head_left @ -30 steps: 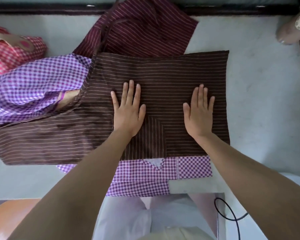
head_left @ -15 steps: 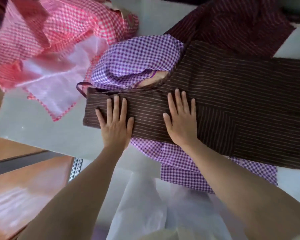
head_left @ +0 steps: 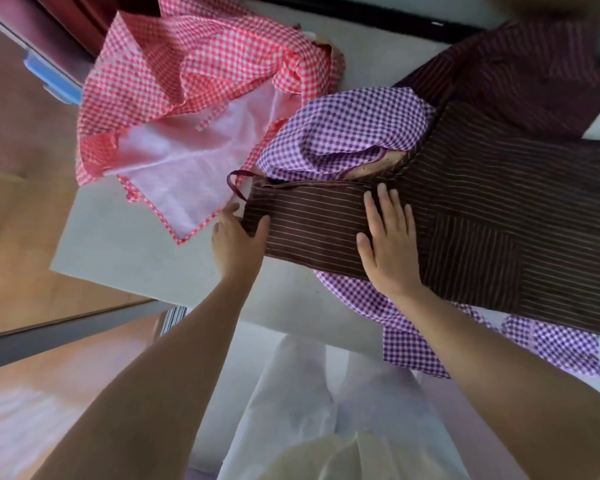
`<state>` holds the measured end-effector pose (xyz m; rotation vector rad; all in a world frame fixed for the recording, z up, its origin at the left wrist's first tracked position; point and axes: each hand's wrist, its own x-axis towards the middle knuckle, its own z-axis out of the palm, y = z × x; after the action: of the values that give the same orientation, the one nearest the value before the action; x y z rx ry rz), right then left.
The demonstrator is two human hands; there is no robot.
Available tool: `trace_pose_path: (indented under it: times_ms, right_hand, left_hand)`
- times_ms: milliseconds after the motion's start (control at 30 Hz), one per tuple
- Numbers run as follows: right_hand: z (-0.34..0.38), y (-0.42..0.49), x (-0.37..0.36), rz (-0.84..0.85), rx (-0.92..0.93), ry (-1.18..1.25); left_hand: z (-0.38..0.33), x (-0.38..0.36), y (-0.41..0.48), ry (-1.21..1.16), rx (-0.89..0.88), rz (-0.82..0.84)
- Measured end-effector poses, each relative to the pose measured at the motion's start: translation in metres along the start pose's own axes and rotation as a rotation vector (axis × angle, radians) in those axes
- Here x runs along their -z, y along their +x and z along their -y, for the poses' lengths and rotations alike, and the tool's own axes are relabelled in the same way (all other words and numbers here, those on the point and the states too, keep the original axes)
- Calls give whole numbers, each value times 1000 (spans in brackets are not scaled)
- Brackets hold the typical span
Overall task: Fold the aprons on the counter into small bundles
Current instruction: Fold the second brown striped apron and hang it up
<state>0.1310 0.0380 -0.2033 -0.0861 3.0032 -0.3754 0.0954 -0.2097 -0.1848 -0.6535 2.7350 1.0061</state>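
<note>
While left hand (head_left: pixel 238 242) pinches brown striped apron (head_left: pixel 482 209), right hand (head_left: pixel 388 244) flat on it, fingers spread

A: You have bare counter (head_left: pixel 125 251) left of the brown striped apron (head_left: pixel 499 216), out to the near corner.
B: Your obstruction there: the red checked apron (head_left: pixel 194 74) overlaps it from behind, its corner just beside your left hand (head_left: pixel 236 244).
A: The purple checked apron (head_left: pixel 347 133) is bunched against the brown one's far edge, and the maroon striped apron (head_left: pixel 520 71) fills the far right.
B: You also have a bare strip along the front edge.
</note>
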Motion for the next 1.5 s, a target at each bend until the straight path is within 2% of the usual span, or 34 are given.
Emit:
trace_pose_path:
  times_ms: [100,200,333,433,533,567,667,767,867,967,1033,1100,1200,1300,1400,1500]
  right_hand:
    - [10,-6,-15,59,-31,-37]
    - [7,-6,-22,101,-47,-67]
    - [8,-2,-17,128,-44,-86]
    - [9,-1,-13,181,-55,-104]
    - [9,4,-10,247,-62,-94]
    - [9,6,-10,276,-63,-92]
    - [8,10,-6,351,-73,-43]
    - [5,12,8,355,-85,190]
    - [2,18,28,377,-212,706]
    - [-7,12,64,250,-464,1249]
    - [-24,3,85,188,-597,1470]
    - [-50,-11,100,234,-663,1591]
    - [-81,-28,108,287,-674,1439]
    - [-111,-32,117,61,-700,1295]
    - [-155,-30,143,-158,-814,1361]
    - [-209,-40,164,-276,-890,1324]
  left_hand:
    - [-5,11,7,-124,6,63]
    - [-4,20,9,-157,-4,41]
    - [-5,22,10,-180,41,178]
    - [-7,26,6,-179,79,175]
    - [-5,32,0,-312,187,374]
    - [-5,35,-3,-341,183,414]
    - [-16,45,-15,-453,59,397]
    - [-43,44,-29,-561,-72,491]
    - [-78,20,-43,-463,-275,600]
    - [-114,-17,-62,-154,-564,520]
    - [-131,-39,-78,-79,-718,438]
    - [-144,-60,-93,-32,-801,447]
    - [-158,-85,-114,15,-917,511]
    - [-173,-101,-127,22,-971,459]
    - [-195,-113,-132,29,-961,274]
    - [-215,-132,-134,74,-906,135]
